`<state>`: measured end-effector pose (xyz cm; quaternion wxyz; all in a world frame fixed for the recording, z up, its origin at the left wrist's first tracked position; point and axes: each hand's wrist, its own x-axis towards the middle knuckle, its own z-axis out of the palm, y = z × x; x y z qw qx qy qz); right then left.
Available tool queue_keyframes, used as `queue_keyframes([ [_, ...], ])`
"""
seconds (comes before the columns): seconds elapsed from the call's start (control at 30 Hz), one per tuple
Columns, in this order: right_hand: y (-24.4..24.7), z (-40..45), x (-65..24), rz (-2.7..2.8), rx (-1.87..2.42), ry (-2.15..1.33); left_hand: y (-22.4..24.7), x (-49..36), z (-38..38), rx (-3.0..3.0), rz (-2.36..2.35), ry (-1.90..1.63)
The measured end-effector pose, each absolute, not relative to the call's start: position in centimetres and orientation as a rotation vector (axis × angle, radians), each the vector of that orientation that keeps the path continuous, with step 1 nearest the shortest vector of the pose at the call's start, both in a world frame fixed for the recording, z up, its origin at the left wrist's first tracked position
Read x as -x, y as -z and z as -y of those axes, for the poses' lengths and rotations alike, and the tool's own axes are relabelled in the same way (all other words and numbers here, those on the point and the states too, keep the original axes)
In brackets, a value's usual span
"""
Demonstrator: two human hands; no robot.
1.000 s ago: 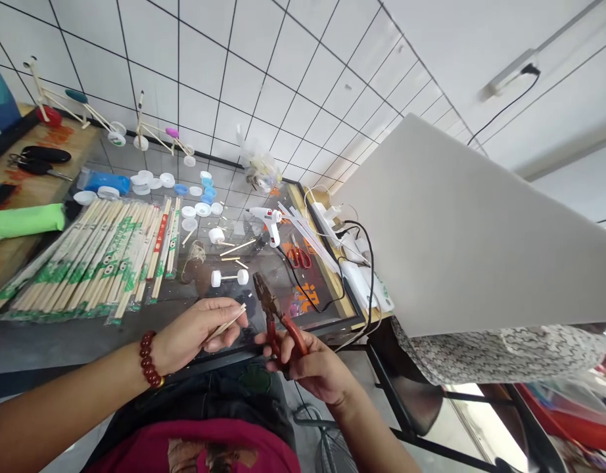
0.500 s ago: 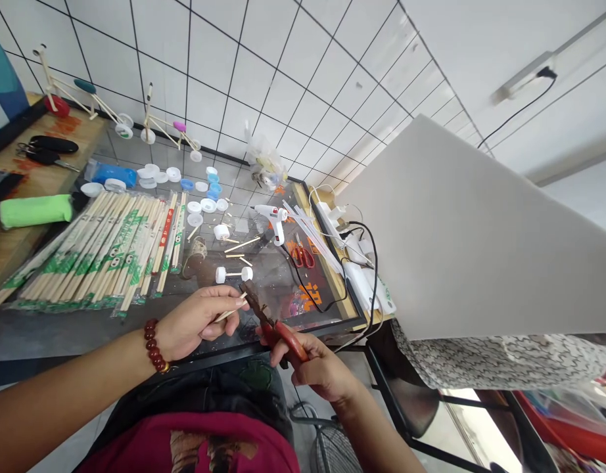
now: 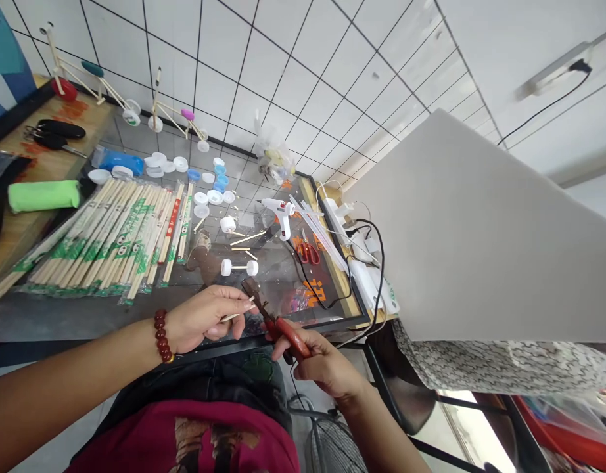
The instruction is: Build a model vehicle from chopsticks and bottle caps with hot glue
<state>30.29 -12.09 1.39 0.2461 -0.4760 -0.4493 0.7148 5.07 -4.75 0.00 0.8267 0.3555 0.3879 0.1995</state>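
Observation:
Pinched between the fingers and thumb of my left hand (image 3: pixel 204 318) is a short piece of wooden chopstick (image 3: pixel 229 317). Its upper end lies close beside the rusty brown blades of the red-handled shears (image 3: pixel 294 337); I cannot tell whether they touch. My right hand (image 3: pixel 327 364) is wrapped round the handles. Just beyond the hands, a stick with a white bottle cap at each end (image 3: pixel 239 267) lies on the glass tabletop (image 3: pixel 278 295). Cut stick pieces (image 3: pixel 247 239) and another white cap (image 3: pixel 228 225) lie farther back.
Wrapped chopsticks (image 3: pixel 110 236) cover the left side. Behind them are loose caps (image 3: pixel 180 163) and small stick-built tricycles (image 3: pixel 172 118). A glue gun (image 3: pixel 280 213), red scissors (image 3: pixel 309 251), glue sticks (image 3: pixel 320 230) and power strips (image 3: pixel 369 282) with cables are at right, beside a large grey panel (image 3: pixel 470 243).
The view has shifted slightly, so the table things appear a little higher and farther right. Both hands keep their grips, the shears and the chopstick piece still close together.

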Motion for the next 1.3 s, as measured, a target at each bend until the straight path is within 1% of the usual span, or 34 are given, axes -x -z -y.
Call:
queue_keyframes([
  [0.2, -1.4, 12.0, -30.2, 1.248, 1.302, -1.955, -0.2, -5.1, 4.7, -0.716, -0.835, -0.395],
  [0.37, -2.4, 11.6, -30.3, 1.537, 1.352, -1.872, 0.1, -5.0, 4.7, -0.732, -0.83, -0.361],
  [0.5, -3.0, 11.5, -29.9, 1.624, 1.366, -1.825, 0.3, -4.9, 4.8, -0.741, -0.816, -0.367],
  [0.6, -3.2, 11.7, -29.4, 1.724, 1.387, -1.718, 0.3, -4.9, 4.8, -0.76, -0.815, -0.367],
  [0.8, -3.1, 12.1, -29.3, 1.97, 1.441, -1.388, 0.3, -5.0, 5.0, -0.842, -0.783, -0.393],
  [1.0, -3.4, 12.0, -29.1, 2.044, 1.489, -1.342, 0.7, -5.2, 5.6, -0.919, -0.734, -0.417],
  [1.23, -3.4, 12.3, -27.9, 2.127, 1.565, -1.089, 0.5, -5.2, 5.6, -0.927, -0.752, -0.489],
  [1.27, -3.2, 12.4, -28.0, 2.087, 1.578, -1.11, 0.5, -5.1, 5.6, -0.919, -0.751, -0.495],
  [1.3, -2.9, 12.4, -28.0, 2.007, 1.583, -1.201, 0.5, -5.1, 5.5, -0.909, -0.743, -0.499],
])
